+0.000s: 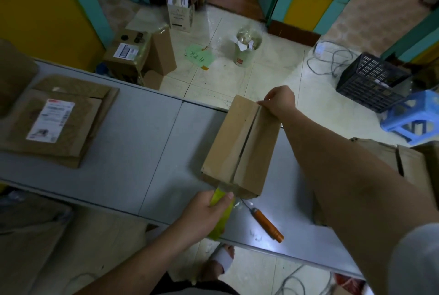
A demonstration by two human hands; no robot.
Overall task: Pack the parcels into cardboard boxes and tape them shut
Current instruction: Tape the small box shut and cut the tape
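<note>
Nearest, the left hand (206, 215) is closed around a yellow-green tape roll (227, 213), with the thumb lying over it, just at the near edge of the grey tabletop (142, 142). The roll touches the near end of the cardboard box (237, 142). Just beside the roll, an orange-handled knife (267, 224) lies on the tabletop, with its blade toward the box. The box lies on the tabletop with both top flaps folded down, and the seam runs away from the person. At its far end the right hand (280, 102) grips the edge with bent fingers, at the end of the seam. On the left of the tabletop lie flattened cartons (78, 114), and the top one carries a white label (51, 120). Beyond, on the tiled floor, stand a bucket (247, 51), a black crate (370, 82) and a blue stool (412, 114).
</note>
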